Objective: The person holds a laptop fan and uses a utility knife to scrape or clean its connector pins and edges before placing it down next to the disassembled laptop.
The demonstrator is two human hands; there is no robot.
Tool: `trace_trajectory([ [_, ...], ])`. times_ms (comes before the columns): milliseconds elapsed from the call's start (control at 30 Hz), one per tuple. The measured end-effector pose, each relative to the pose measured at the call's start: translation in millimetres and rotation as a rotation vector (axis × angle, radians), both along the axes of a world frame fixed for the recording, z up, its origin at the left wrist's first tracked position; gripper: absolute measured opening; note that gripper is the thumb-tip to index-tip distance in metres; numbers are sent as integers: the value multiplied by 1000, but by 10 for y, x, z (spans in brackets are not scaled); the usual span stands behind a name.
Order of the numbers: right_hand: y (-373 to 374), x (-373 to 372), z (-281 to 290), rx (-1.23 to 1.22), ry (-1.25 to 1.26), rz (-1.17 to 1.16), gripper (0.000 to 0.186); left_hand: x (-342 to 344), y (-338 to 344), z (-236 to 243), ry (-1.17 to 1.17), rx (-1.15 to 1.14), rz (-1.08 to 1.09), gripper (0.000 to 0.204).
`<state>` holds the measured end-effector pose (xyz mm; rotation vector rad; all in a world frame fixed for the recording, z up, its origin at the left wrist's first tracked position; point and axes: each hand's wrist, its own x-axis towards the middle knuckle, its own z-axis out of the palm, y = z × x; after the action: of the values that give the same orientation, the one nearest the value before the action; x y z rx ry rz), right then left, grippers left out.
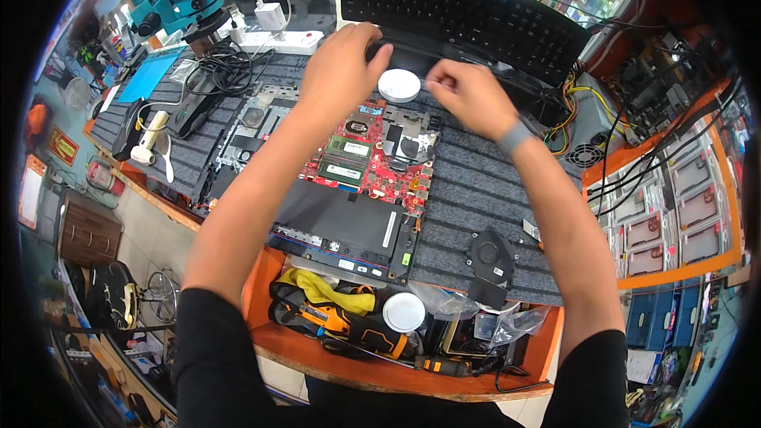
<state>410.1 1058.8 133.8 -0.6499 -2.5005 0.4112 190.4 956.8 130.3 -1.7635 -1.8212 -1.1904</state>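
An opened laptop chassis (333,218) lies on the ribbed grey mat, its red circuit board (388,178) and two green memory modules (349,160) exposed. Beyond it stands a small white round tub (399,85). My left hand (342,63) is left of the tub, fingers curled round toward the thumb by a dark area; what they hold there is hidden. To the tub's right, my right hand (469,95) is closed in a pinch close to its rim; anything between those fingertips is too small to name. A loose black fan (491,254) rests at the mat's near right.
A black keyboard (460,12) stands tilted along the back. Left are a teal microscope (178,0), a white power strip (297,41) and coiled cables. An open orange drawer (333,355) holds tools and a white round lid (403,313). Right, a power supply (590,123) has loose wires.
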Motion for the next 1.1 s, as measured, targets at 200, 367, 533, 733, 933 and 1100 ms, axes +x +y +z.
trace_trajectory([
  [200, 578, -833, -251, 183, -381, -4, 22, 837, -2056, -151, 159, -136, -735, 24],
  [367, 710, -926, -269, 127, -472, 80, 25, 1082, -2248, -506, 87, -52, -998, 28],
  [533, 749, -960, -268, 90, -504, 47, 25, 1048, -2360, -498, 51, -111, -1049, 31],
  [733, 747, -1007, -239, 123, -517, 17, 22, 1004, -2431, -477, 23, -144, -1076, 37],
  [933, 759, -1039, -215, 118, -491, 69, 22, 984, -2460, -503, 7, -128, -1051, 37],
  [1100, 627, -573, 15, 169, -255, 93, 25, 936, -2360, -476, 102, -172, -1038, 37],
])
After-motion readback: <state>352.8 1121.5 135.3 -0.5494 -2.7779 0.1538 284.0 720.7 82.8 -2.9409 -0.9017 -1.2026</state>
